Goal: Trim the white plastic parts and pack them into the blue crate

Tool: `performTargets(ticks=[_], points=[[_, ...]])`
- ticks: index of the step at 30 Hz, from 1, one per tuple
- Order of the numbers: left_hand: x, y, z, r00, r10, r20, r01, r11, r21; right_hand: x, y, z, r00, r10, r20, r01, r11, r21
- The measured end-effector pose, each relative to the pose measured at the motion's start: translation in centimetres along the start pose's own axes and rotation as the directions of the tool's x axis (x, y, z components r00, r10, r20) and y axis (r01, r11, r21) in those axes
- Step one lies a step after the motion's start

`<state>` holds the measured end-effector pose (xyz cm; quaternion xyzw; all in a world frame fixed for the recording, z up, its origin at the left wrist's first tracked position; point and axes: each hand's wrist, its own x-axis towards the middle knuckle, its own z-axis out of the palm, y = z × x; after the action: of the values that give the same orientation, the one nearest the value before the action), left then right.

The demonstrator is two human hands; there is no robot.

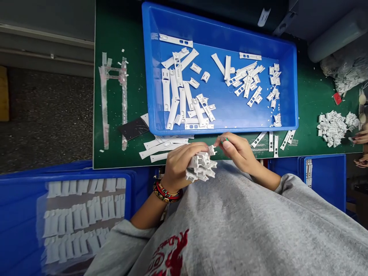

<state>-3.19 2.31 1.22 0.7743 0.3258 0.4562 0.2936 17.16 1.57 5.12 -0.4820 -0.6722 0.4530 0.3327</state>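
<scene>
My left hand (177, 163) is closed around a bundle of small white plastic parts (202, 166), their notched ends facing right. One white piece (212, 150) sticks out at the top, by my thumb and fingertips. Close to that piece, my right hand (237, 151) is pinched. Something small with a bit of green shows between its fingers, too little to name. Both hands are just in front of the near wall of a large blue tray (221, 132). Inside the tray lie long white plastic strips (183, 101) and short white pieces (205, 76).
More white strips (163, 147) lie on the green table (113, 159) before the tray, beside a dark flat plate (134, 128). A pile of white parts (332, 128) sits at right, near another person's hand (362, 136). Blue bins (17, 214) stand below the table edge.
</scene>
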Motion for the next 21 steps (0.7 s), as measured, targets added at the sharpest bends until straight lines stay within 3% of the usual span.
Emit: performTargets(ticks=[6, 9, 13, 21], points=[[0.3, 0.3, -0.7, 1.0, 0.016, -0.009, -0.016, 0.999, 0.045, 0.2, -1.5, -1.8, 0.989, -0.142, 0.044, 0.149, 0.945, -0.292], [0.6, 0.5, -1.0, 0.999, 0.033, 0.005, -0.033, 0.998, 0.044, 0.6, -1.9, -2.0, 0.97, -0.195, 0.143, 0.237, 0.885, -0.4], [0.8, 0.8, -1.2, 0.999, 0.04, 0.019, -0.042, 0.996, 0.082, 1.0, -2.0, -2.0, 0.946, -0.157, 0.283, 0.284, 0.822, -0.494], [0.8, 1.0, -1.7, 0.995, 0.067, 0.067, -0.076, 0.986, 0.149, 1.2, -1.8, -1.8, 0.938, -0.162, 0.307, 0.327, 0.705, -0.629]])
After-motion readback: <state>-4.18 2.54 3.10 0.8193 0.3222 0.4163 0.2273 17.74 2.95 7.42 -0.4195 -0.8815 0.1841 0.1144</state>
